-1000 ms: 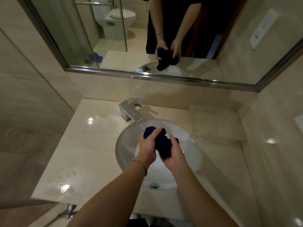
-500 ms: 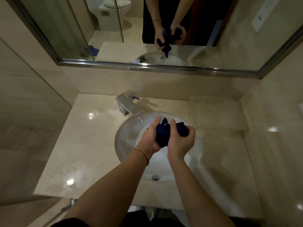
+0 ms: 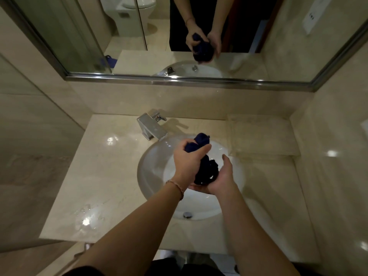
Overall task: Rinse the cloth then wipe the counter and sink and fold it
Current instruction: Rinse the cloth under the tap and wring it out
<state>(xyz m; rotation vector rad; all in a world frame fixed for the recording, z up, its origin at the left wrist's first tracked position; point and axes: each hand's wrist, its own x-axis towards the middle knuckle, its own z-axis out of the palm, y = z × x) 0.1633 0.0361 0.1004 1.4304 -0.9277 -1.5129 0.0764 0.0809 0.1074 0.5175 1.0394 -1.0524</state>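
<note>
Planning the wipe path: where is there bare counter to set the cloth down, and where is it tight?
Bare counter left of the sink, though wet near the front edge. Bare stretch right of the sink to the side wall. Tight: behind the basin around the faucet, and over the bowl, where left hand and right hand hold the cloth.

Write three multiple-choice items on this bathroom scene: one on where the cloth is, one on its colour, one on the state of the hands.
1. Where is the cloth?
A. flat on the counter
B. held above the sink basin
C. draped over the tap

2. What colour is the cloth?
A. dark blue
B. white
C. yellow

3. How do the hands hold it?
A. both hang idle
B. only the right hand touches it
C. the left hand grips the top, the right hand cups it below

Answers:
1 B, the bundle sits over the sink, off the counter.
2 A, the bunched fabric is navy.
3 C, left hand fingers curl round it; right hand supports its underside.
</note>
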